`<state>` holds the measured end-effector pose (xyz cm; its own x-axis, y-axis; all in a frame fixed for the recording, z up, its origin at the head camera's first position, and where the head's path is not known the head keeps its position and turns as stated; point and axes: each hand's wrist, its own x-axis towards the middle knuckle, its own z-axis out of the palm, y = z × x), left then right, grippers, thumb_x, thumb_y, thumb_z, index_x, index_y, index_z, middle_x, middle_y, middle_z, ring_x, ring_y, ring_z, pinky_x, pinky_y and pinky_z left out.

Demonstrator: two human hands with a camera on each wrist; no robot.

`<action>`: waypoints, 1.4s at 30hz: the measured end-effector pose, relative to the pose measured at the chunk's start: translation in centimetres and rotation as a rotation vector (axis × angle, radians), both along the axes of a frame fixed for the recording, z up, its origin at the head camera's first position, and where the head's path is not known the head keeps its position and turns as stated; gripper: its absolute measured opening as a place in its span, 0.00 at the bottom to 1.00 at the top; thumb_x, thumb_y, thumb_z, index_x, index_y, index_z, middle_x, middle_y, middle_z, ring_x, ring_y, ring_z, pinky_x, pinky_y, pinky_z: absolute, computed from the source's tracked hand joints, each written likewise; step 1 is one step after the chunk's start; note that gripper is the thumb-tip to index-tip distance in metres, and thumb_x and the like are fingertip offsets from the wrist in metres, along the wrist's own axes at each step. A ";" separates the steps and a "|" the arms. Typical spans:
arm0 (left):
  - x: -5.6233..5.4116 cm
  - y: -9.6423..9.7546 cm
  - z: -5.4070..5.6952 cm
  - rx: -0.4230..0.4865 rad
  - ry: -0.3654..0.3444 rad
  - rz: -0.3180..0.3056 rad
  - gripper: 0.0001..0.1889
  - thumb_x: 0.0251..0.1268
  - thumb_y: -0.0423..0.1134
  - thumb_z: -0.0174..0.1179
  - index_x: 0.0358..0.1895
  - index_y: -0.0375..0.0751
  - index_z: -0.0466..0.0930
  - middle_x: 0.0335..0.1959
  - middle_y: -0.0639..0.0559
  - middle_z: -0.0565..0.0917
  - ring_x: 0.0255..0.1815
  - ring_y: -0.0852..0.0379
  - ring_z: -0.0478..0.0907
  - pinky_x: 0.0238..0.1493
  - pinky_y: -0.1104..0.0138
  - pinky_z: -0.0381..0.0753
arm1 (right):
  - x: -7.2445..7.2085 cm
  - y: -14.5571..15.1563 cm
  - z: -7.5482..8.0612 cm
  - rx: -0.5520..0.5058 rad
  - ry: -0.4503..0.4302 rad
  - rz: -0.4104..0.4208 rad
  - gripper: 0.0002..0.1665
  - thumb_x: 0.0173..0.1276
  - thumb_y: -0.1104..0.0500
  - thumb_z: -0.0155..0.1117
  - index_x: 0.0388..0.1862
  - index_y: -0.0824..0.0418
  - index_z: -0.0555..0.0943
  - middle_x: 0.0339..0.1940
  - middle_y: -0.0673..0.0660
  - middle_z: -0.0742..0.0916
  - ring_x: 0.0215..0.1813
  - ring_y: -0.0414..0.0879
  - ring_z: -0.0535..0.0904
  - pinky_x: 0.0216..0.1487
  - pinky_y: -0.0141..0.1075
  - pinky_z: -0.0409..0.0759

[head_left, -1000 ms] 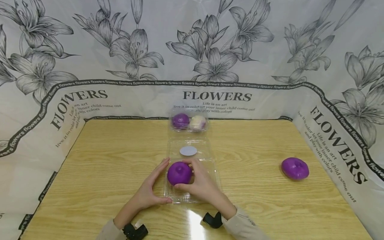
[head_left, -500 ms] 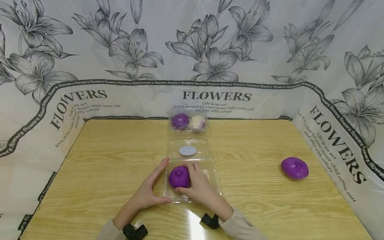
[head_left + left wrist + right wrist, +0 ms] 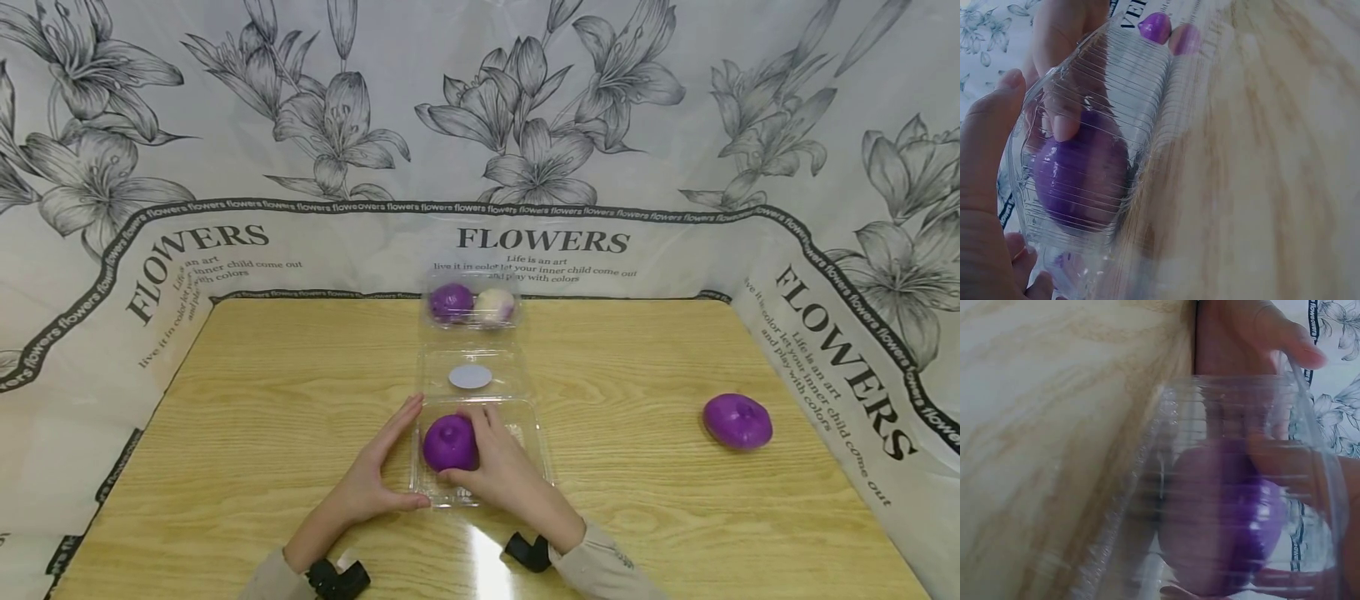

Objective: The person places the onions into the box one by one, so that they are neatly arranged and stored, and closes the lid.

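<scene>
At the near middle of the counter [image 3: 630,358]: one clear plastic container [image 3: 530,437], lid [image 3: 498,360] folded back on the far side and bearing a white oval label [image 3: 470,377].
Within its walls: one purple onion-shaped piece [image 3: 450,444], toward the left side. Whether it bears on the container's floor is hard to tell, the wrist views being blurred through ribbed plastic.
Right hand [image 3: 510,475]: thumb and fingers clamped on that piece.
Left hand [image 3: 371,479]: fingers and thumb spread well apart along the container's left side, touching near its corners.
Far edge, center: one clear box [image 3: 474,324] with a purple piece [image 3: 452,303] and a whitish piece [image 3: 494,307] side by side.
Right side, well apart: one flatter purple piece [image 3: 737,421].
</scene>
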<state>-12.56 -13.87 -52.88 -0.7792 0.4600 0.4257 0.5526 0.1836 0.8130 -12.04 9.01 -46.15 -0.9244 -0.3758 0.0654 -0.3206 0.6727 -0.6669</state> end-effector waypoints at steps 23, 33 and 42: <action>-0.1 0.0 -0.1 -0.011 0.007 0.004 0.63 0.40 0.55 0.80 0.78 0.35 0.52 0.80 0.43 0.51 0.80 0.43 0.45 0.77 0.59 0.44 | -1.7 6.7 4.2 -0.286 -0.018 -0.040 0.41 0.61 0.56 0.76 0.68 0.65 0.67 0.66 0.62 0.75 0.63 0.59 0.74 0.67 0.50 0.74; -0.1 0.0 -0.2 -0.011 -0.006 0.006 0.63 0.39 0.55 0.80 0.78 0.38 0.52 0.80 0.45 0.51 0.80 0.43 0.44 0.77 0.59 0.43 | -2.8 12.9 5.0 -0.377 0.150 -0.153 0.31 0.67 0.65 0.69 0.66 0.69 0.69 0.63 0.61 0.77 0.64 0.58 0.74 0.68 0.38 0.73; -0.1 0.0 0.0 -0.012 -0.008 0.006 0.63 0.39 0.55 0.80 0.78 0.37 0.52 0.80 0.45 0.51 0.80 0.44 0.44 0.77 0.58 0.43 | -3.1 18.4 5.1 -0.439 0.277 -0.307 0.29 0.66 0.70 0.66 0.65 0.70 0.70 0.58 0.48 0.78 0.61 0.40 0.75 0.66 0.25 0.70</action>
<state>-12.64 -13.85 -52.90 -0.7851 0.4605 0.4142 0.5451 0.1961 0.8151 -15.14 27.39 -41.02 -0.9126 0.0225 0.4083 -0.3572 0.4424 -0.8226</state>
